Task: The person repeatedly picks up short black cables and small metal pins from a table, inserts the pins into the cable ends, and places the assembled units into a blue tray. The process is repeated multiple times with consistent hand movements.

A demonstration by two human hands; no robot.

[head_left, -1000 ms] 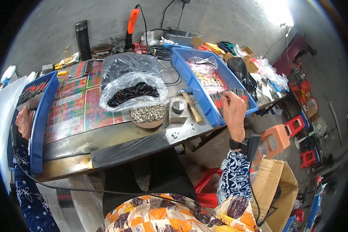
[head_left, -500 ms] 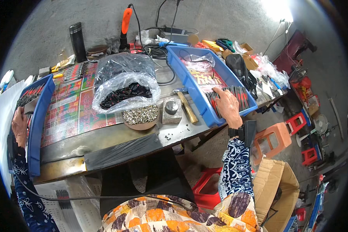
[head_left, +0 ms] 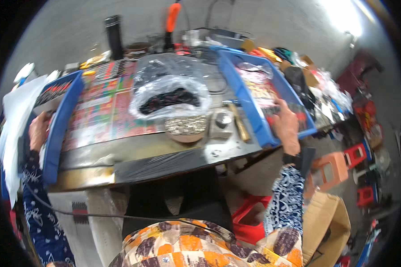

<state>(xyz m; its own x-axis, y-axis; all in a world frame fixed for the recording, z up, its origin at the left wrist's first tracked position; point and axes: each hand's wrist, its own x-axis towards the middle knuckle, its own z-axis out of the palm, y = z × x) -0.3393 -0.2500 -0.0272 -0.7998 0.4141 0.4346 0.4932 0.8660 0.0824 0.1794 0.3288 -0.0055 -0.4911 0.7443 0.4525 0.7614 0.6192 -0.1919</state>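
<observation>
My left hand (head_left: pixel 38 131) is inside the narrow blue tray (head_left: pixel 63 129) at the left edge of the bench, its fingers blurred and partly hidden by the tray wall. Slim black-and-red pieces (head_left: pixel 53 92) lie beyond it in the same tray. Over at the right, my right hand (head_left: pixel 287 127) rests on a row of similar slim black-and-red pieces (head_left: pixel 302 119) in the near end of a larger blue tray (head_left: pixel 236 80). Its fingers are apart, reaching over the row, and I see nothing lifted in it.
Between the trays stand a clear plastic bag of black parts (head_left: pixel 169 100), a bowl of small metal pieces (head_left: pixel 186 136), a metal block (head_left: pixel 221 129) and a hammer (head_left: pixel 239 122). A black flask (head_left: pixel 114 38) stands at the back. A red stool (head_left: pixel 250 218) and an open carton (head_left: pixel 323 222) are below the bench.
The whole view has shifted, so the bench and trays appear farther right and the picture is blurred. Both hands remain at their trays.
</observation>
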